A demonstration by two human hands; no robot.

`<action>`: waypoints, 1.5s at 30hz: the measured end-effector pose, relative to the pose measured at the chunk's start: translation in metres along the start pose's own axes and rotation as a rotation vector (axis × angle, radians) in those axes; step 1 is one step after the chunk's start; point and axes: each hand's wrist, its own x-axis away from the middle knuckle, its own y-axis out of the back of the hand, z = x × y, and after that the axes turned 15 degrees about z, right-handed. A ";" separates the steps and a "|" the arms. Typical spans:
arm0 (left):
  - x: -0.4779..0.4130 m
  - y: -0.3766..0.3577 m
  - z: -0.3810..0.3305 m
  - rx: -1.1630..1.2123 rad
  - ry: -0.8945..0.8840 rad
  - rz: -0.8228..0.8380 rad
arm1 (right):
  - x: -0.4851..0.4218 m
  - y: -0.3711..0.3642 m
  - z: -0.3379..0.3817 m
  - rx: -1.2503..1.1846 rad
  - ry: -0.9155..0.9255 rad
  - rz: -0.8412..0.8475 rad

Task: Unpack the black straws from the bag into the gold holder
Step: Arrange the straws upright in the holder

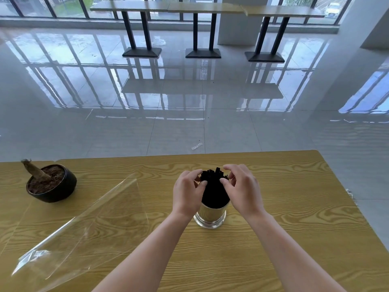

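Left hand and right hand meet at the upper ends of the black straws, which stand upright as one bundle in the gold holder. All positions below are given relative to that holder.

1. Far left of the holder: a black pot of soil with a cut brown stem leaning left. It stands on the table, a yellow wood-grain surface.
2. Left of the holder and nearer the camera: the clear bag, lying flat on the table with nothing visible inside it. It is apart from the holder.
3. Just left of the holder: the left hand, fingers curled, with thumb and fingertips pinching the left side of the straw tops.
4. At the holder: the straws fill its mouth and rise above the rim. Their ends stand at uneven heights.
5. Just right of the holder: the right hand, fingers curled over the straw tops, thumb pressed against the right side of the bundle.
6. Beyond the holder: a glossy tiled floor reflecting the windows, with a small white wrapper on it just past the table edge.
7. Far beyond the holder: a row of high tables on black legs along the window wall, with a white column behind them.
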 end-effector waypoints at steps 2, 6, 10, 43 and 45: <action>-0.001 0.000 -0.001 -0.005 -0.017 0.028 | -0.002 0.002 -0.001 -0.005 -0.017 0.022; -0.001 -0.002 0.001 -0.034 -0.036 0.037 | -0.010 0.005 -0.003 0.015 0.003 0.032; -0.003 -0.003 -0.002 -0.030 -0.042 0.017 | -0.024 0.007 -0.003 0.044 -0.007 0.042; -0.003 0.001 -0.004 0.061 0.009 -0.056 | -0.043 0.044 0.028 -0.081 0.046 0.041; -0.001 0.001 -0.004 0.063 0.018 -0.044 | -0.045 0.032 0.025 0.002 0.018 0.164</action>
